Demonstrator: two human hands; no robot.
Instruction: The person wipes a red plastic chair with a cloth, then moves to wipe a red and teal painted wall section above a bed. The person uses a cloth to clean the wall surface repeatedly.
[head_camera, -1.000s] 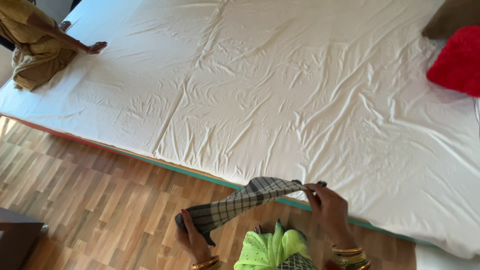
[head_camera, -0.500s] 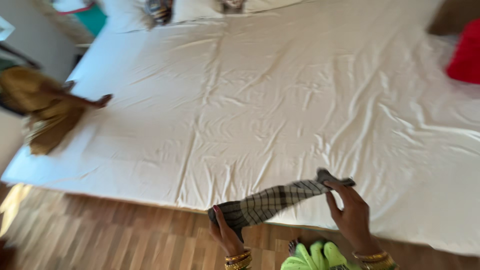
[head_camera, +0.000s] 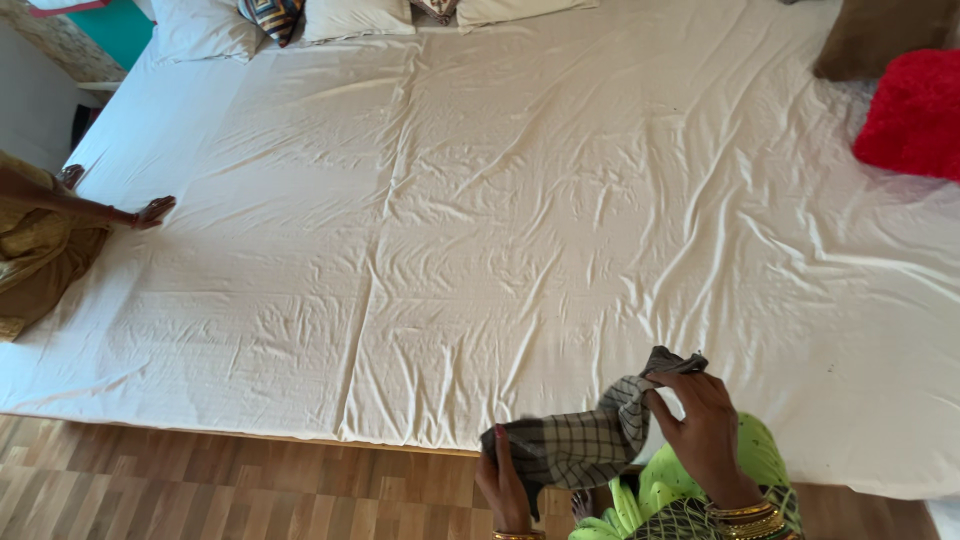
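White and creased, the sheet (head_camera: 520, 220) covers the whole bed (head_camera: 200, 420), which fills most of the view above a strip of wood-pattern floor (head_camera: 200, 490). Pale pillows (head_camera: 355, 17) line the far end, with a patterned cushion (head_camera: 270, 15) among them. At the right edge lie a red cushion (head_camera: 915, 110) and a brown cushion (head_camera: 880, 35) just above it. At the left side of the bed another person's hand (head_camera: 152, 211) presses flat on the sheet, the arm coming from ochre clothing (head_camera: 35, 255).

Near the bottom edge, the checked cloth (head_camera: 580, 440), grey with dark lines, hangs in the air over the near rim of the bed, not resting on it. Its long axis runs on a slant, low at the lower left and high at the upper right. The right hand (head_camera: 705, 425) is at the high end, fingers (head_camera: 668, 378) pinched shut on the upper corner, which pokes out just above them. The left hand (head_camera: 503, 490) is at the low end, fingers closed around the bunched lower part, thumb with a red nail on top. Both hands are on the cloth, so neither is nearer; the cloth sags loosely between them. Gold bangles (head_camera: 745, 520) ring the right wrist, over lime-green clothing (head_camera: 690, 485).
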